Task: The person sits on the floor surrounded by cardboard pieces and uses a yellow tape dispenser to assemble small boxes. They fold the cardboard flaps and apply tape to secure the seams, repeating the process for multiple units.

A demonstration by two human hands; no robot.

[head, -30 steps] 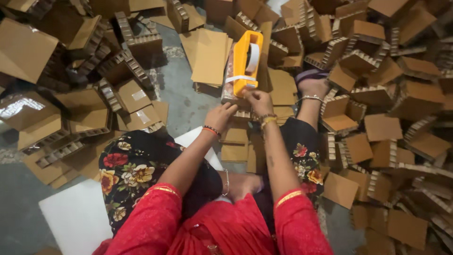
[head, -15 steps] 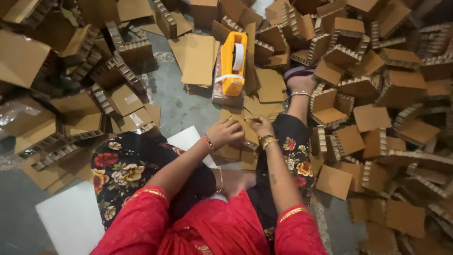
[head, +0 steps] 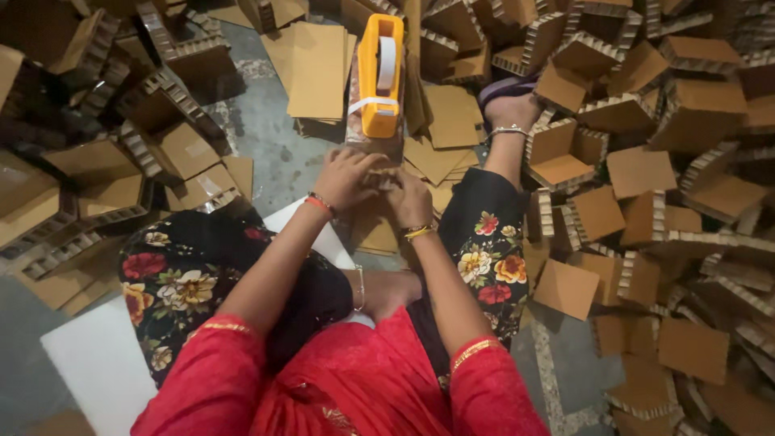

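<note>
Held thing: a small brown corrugated cardboard piece is being gripped between both hands, just below the dispenser and above the lap; its shape is mostly being hidden by the fingers
Axis of the held thing: its long axis appears to be running left to right between the two hands, though which way its ends point cannot be told
Left hand: the fingers are being curled down over the left end of the cardboard piece, closed on it
Right hand: the fingers are being bent around the right end of the same piece, also closed on it
Tape dispenser: one tall orange plastic tape dispenser with a white roll is being stood upright just beyond the hands, its long axis running away from the person
Flat sheets: one stack of flat brown cardboard sheets is being kept left of the dispenser
Folded boxes: small open brown corrugated boxes are being piled all around, too many to count
Count of hands: two, both the person's own
Surface: a grey concrete floor is being sat on, with one white flat board lying under the left knee
Room: every side is being crowded by cardboard
</note>
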